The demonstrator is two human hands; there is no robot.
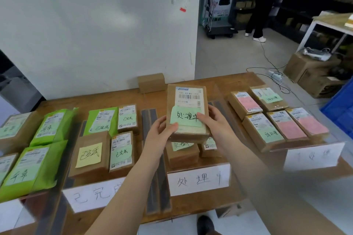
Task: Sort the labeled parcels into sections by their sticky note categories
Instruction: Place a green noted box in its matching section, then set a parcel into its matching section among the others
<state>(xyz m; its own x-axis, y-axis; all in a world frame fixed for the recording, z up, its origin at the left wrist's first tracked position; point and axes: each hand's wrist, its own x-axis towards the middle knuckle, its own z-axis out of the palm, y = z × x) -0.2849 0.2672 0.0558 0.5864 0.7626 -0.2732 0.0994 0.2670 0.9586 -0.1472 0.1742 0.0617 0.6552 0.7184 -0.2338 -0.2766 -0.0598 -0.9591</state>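
I hold a brown cardboard parcel with a white shipping label and a green sticky note above the middle of the wooden table. My left hand grips its lower left edge, thumb on the note. My right hand grips its right side, thumb also on the note. Under it lie two brown parcels with green notes, behind a white section sign. Dark strips divide the table into sections.
Green and brown parcels fill the left sections, with another white sign in front. Parcels with pink and green notes lie on the right behind a third sign. A small box stands at the back. A person stands by the shelves.
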